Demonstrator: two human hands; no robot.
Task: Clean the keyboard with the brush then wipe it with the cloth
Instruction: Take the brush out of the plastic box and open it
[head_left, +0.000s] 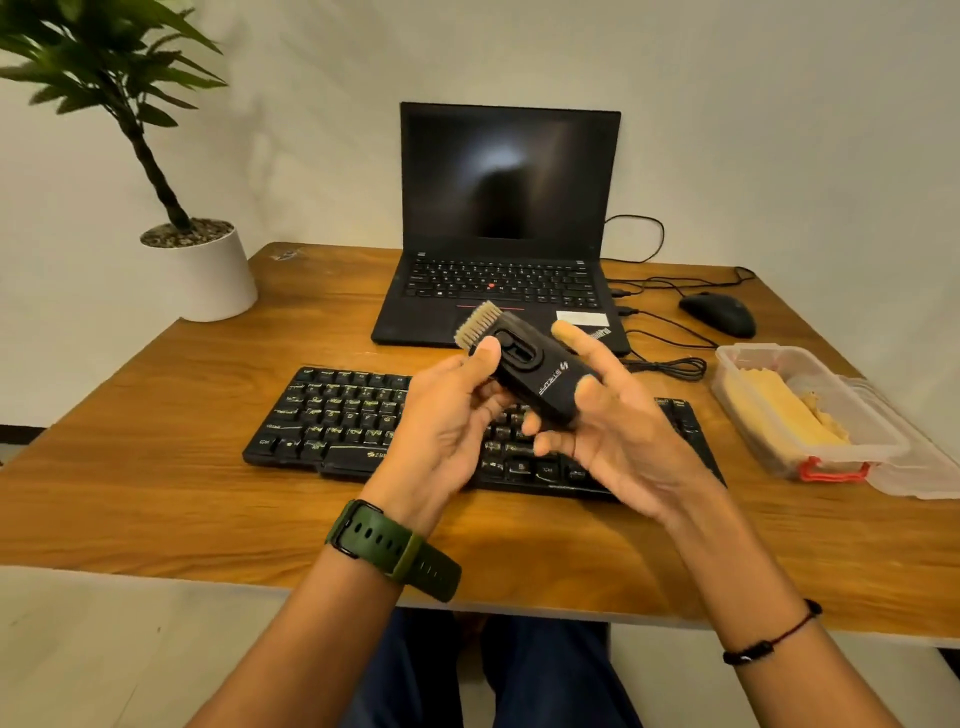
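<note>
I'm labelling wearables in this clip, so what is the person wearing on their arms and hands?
Both forearms are bare, with no sleeves in view. The left wrist carries a watch on a dark green strap with rows of oval holes and a dark buckle. The right wrist wears a thin black cord bracelet with a small dark bead or knot. No rings or gloves show on the left hand or right hand.

Head-worn wide-angle view, looking forward and down, close over the desk (156, 467), wall behind
</note>
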